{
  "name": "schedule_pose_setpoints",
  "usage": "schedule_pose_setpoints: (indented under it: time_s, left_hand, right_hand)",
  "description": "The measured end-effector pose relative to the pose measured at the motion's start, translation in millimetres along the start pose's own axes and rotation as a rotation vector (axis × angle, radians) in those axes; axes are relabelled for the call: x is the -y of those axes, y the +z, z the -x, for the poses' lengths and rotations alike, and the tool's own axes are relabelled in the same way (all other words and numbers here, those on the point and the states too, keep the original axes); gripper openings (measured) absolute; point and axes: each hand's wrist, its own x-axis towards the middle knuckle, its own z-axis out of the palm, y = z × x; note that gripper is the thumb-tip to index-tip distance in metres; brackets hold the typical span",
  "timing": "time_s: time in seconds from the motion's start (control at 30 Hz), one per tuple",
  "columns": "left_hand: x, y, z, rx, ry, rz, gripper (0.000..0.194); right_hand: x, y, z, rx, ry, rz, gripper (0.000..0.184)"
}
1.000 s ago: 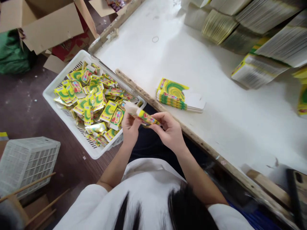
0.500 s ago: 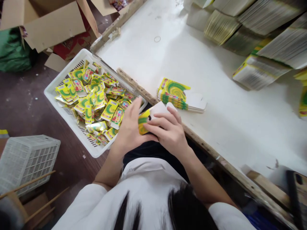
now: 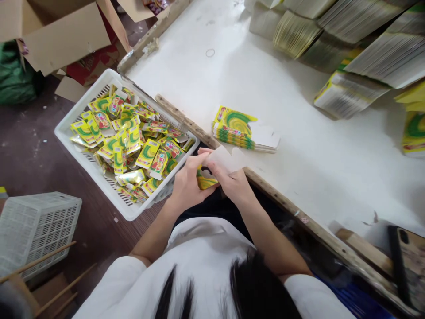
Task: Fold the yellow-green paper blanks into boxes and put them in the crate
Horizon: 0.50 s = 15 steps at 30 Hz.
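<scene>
Yellow-and-green carton (image 3: 206, 182), white flaps (image 3: 226, 159)

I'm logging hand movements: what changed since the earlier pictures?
The held carton has its white flaps, first leftward, now pointing right by the right hand. The left hand, briefly spread, now grips the other end. The carton stack and white basket stayed put.

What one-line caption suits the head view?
Left hand and right hand hold a carton beside a white basket of small yellow packs.

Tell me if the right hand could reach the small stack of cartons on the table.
Likely yes: the stack lies uncovered near the table's edge, close to the right hand, though that hand is occupied with another carton.
</scene>
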Motion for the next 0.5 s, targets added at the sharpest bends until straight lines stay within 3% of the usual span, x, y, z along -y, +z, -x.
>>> schedule_pose_setpoints:
  time_s: [0.13,0.3,0.4,0.5]
  left_hand:
    - [-0.3,5.0,0.9,-0.017,-0.017,0.027,0.056]
    - [8.0,2.1,0.0,0.155,-0.199,0.080,0.050]
    - [13.7,6.8,1.4,0.098,-0.204,0.053,0.049]
    - [13.6,10.2,3.7,-0.004,-0.263,0.015,0.071]
  right_hand:
    - [-7.0,-2.4,-2.1,-0.001,-0.001,-0.032,0.050]
    - [-9.4,-3.8,7.2,0.139,-0.173,0.190,0.066]
    - [-5.8,-1.5,10.9,0.164,-0.243,0.379,0.055]
    - [-5.5,-3.0,9.6,0.057,-0.252,0.429,0.050]
